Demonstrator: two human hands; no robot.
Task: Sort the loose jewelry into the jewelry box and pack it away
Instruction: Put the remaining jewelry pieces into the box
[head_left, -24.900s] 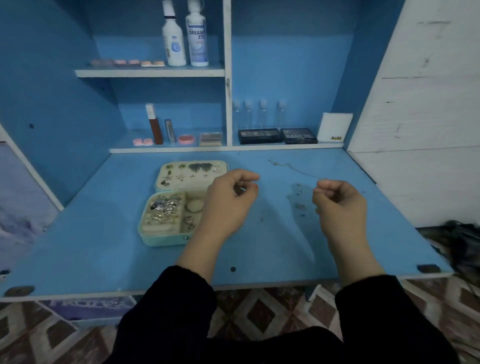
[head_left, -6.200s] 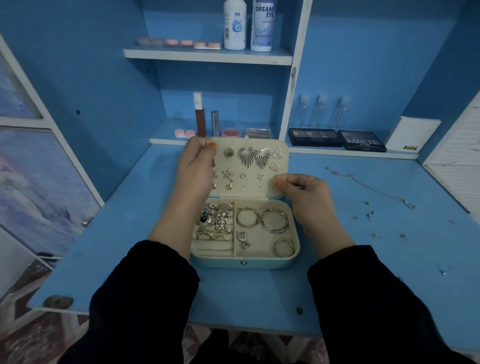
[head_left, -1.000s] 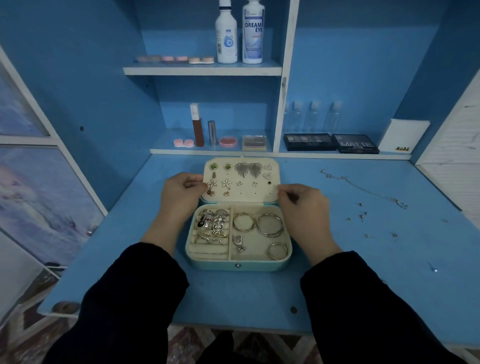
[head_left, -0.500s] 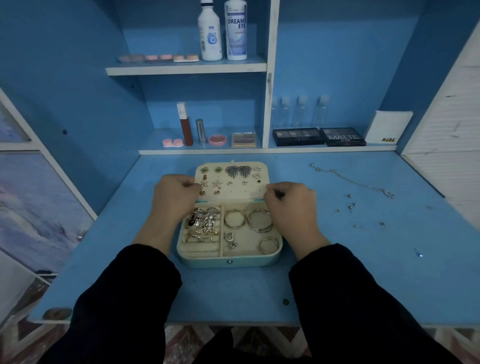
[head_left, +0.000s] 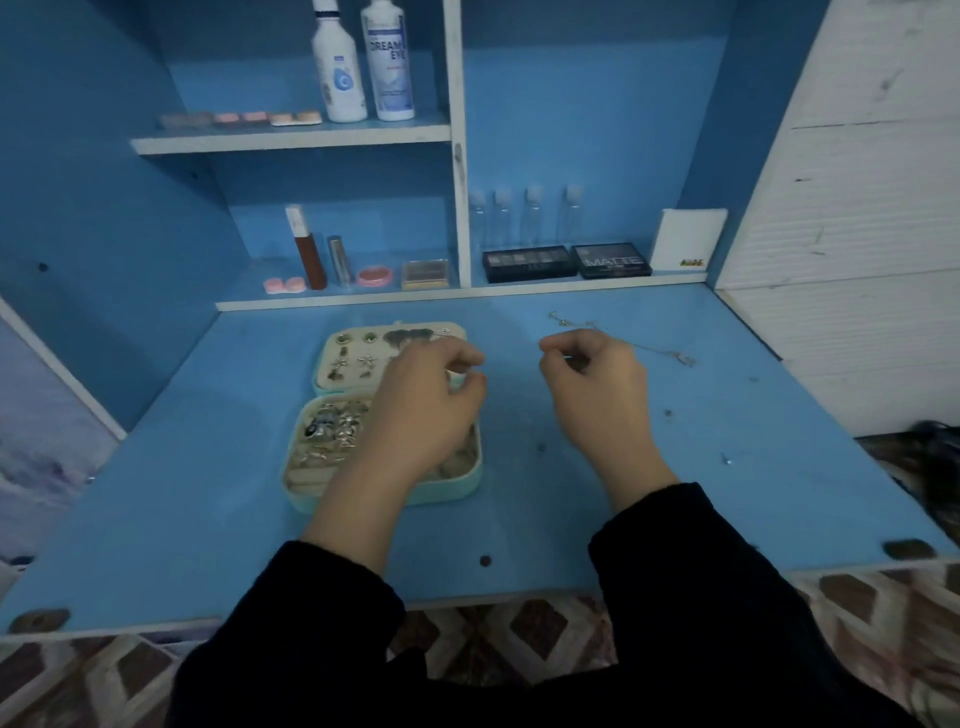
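Observation:
The mint jewelry box (head_left: 306, 496) lies open left of centre on the blue desk (head_left: 208, 519). Its cream lid (head_left: 345, 358) lies flat behind the base and carries several earrings. Rings (head_left: 332, 428) fill the base's left half; my arm hides the right half. My left hand (head_left: 426, 410) hovers over the box's right side, fingers curled, thumb and forefinger tips close, nothing visible between them. My right hand (head_left: 597, 400) is to the right of the box and pinches a small pale earring piece (head_left: 564, 356). A thin chain (head_left: 670, 355) lies just behind that hand.
Tiny loose bits (head_left: 726, 459) dot the desk at right. On the back shelf stand two dark palettes (head_left: 566, 262), several clear bottles (head_left: 530, 218), a white card (head_left: 688, 239) and cosmetics (head_left: 311, 249). Two white bottles (head_left: 363, 62) stand higher. A white wall (head_left: 857, 208) bounds the right side.
Both hands have left the sides of the box and moved right. My right hand now pinches over the spot with the loose studs, and my left hand hovers over the box.

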